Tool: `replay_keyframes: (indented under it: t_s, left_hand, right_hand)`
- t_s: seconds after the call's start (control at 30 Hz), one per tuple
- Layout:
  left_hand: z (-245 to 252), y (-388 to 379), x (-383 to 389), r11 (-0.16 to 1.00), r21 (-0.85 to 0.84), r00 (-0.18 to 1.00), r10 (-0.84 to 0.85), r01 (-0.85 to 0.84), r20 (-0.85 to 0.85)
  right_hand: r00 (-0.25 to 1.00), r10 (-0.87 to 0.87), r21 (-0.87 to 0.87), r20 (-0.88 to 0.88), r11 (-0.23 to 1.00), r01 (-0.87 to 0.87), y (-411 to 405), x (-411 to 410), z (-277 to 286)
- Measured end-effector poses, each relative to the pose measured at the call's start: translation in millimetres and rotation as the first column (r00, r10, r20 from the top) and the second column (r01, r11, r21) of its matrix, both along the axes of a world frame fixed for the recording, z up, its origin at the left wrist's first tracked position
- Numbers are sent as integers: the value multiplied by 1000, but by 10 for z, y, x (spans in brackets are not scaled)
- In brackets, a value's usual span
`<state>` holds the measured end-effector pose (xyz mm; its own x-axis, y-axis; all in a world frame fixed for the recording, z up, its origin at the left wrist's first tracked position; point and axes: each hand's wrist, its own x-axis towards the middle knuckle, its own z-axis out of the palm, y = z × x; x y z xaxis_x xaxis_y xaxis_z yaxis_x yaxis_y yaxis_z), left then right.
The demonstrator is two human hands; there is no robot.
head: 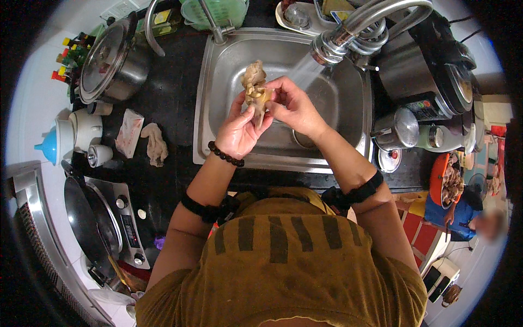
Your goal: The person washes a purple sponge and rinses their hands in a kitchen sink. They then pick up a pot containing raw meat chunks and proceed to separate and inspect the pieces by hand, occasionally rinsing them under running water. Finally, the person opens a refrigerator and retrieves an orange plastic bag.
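Observation:
Above the stainless-steel sink [237,141], a pale, lumpy piece of meat [254,75], apparently poultry, is held between both hands. My left hand [239,131] cradles its lower end, thumb on top and palm turned up. My right hand [296,104] pinches its right side between thumb and fingers. The piece points upward in the picture, with a narrow tip between the left fingers. To the right of it, water sprays from the coiled metal faucet [329,49] into the basin. Part of a round metal rim [301,139] shows beneath my right wrist.
Left on the black counter are a lidded steel pot [135,73], a crumpled cloth [155,145], a white packet [130,133] and a wok [81,212]. An electric pressure cooker [412,77] and a metal jug [396,130] flank the right side. Another person holds an orange pan [437,180] of meat pieces.

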<state>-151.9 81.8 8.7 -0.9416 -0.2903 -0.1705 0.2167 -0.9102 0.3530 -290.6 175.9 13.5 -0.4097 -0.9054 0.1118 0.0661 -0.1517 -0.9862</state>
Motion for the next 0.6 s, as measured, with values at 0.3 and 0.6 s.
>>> replay_keyframes:
  t_s: [0.3, 0.6]
  left_hand:
    - [-39, 56, -20, 995, -62, 991, -69, 76, 112]
    - [-160, 0, 36, 995, -97, 999, 3, 0, 35]
  right_hand:
    - [867, -82, -16, -491, 996, 85, 5, 132, 209]
    - [921, -103, 8, -375, 993, 114, 6, 178, 181]
